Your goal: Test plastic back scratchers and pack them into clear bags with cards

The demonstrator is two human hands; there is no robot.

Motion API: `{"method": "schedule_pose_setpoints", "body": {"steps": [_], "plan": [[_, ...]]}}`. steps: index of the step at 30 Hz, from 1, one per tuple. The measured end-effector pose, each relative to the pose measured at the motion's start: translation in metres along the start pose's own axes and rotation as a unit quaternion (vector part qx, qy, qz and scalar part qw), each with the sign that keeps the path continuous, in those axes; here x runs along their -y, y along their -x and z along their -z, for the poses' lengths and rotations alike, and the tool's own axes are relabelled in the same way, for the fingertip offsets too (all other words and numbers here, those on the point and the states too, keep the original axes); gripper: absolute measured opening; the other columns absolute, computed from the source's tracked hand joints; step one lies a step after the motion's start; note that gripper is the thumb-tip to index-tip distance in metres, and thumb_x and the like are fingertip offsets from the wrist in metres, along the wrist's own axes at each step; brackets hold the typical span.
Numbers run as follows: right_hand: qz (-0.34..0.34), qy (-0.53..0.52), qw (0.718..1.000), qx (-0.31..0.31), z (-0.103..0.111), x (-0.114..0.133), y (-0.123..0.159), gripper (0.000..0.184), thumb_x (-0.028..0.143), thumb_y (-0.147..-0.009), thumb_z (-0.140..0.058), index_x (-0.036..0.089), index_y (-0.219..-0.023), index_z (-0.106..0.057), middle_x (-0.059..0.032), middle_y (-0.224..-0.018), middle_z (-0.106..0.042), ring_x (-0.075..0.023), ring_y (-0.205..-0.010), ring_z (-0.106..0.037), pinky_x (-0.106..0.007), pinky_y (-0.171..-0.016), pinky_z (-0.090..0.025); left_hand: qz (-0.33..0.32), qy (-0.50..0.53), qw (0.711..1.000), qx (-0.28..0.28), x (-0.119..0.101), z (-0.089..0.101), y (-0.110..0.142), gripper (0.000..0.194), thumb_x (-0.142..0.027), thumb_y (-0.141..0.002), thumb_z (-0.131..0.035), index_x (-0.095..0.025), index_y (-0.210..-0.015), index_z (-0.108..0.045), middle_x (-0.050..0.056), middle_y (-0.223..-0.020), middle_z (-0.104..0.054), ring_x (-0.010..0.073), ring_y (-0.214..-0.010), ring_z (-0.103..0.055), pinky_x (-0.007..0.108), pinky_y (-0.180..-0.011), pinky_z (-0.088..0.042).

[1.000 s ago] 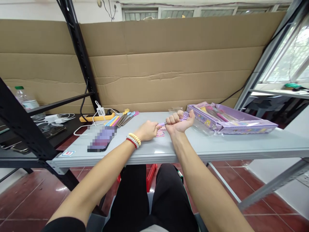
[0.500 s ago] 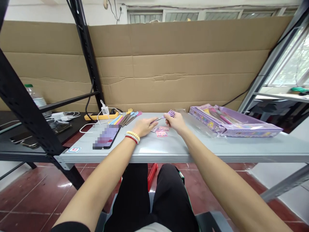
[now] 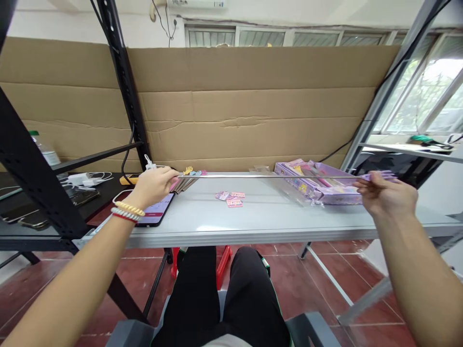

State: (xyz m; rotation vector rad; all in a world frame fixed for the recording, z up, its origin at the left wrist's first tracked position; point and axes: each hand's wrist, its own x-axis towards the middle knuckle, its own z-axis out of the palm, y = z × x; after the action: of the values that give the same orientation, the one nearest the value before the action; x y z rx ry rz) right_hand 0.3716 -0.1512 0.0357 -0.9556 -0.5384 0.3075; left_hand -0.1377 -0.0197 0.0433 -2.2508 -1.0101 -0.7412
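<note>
A telescopic back scratcher (image 3: 267,177) is stretched level above the table, its thin metal rod pulled out long. My left hand (image 3: 154,185) is closed around one end, which the fingers mostly hide. At the other end my right hand (image 3: 388,195) grips just by the purple claw head (image 3: 385,175). Small pink printed cards (image 3: 234,203) lie on the table below the rod. More back scratchers (image 3: 188,180), with yellow, blue and pink claws, lie in a row right of my left hand. A phone with a lit purple screen (image 3: 157,210) is under my left wrist.
A purple display box (image 3: 336,195) holding back scratchers stands at the right, with clear plastic wrap (image 3: 294,188) beside it. Behind the table (image 3: 267,224) rises a cardboard wall (image 3: 253,106). Chargers (image 3: 81,179), cables and a bottle (image 3: 47,149) sit on the black shelf at left.
My hands have moved far apart, left hand leftward and right hand rightward. The back scratcher's rod has been drawn out from short to long. The view has shifted slightly.
</note>
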Motion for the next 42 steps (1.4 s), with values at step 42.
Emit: {"method": "schedule_pose_setpoints", "body": {"steps": [42], "plan": [[-0.059,-0.044,0.982,0.173,-0.082,-0.049,0.179,0.031,0.037,-0.060,-0.077,0.018,-0.067,-0.053,0.0075,-0.039,-0.044,-0.0057,-0.030,-0.037,-0.018,-0.030,-0.025,0.008,0.039,0.998,0.042,-0.108,0.017,0.053,0.029,-0.030,-0.091,-0.035,-0.020,-0.081,-0.060,0.004,-0.070,-0.064,0.0167,-0.063,-0.057,0.028,-0.055,-0.033]]}}
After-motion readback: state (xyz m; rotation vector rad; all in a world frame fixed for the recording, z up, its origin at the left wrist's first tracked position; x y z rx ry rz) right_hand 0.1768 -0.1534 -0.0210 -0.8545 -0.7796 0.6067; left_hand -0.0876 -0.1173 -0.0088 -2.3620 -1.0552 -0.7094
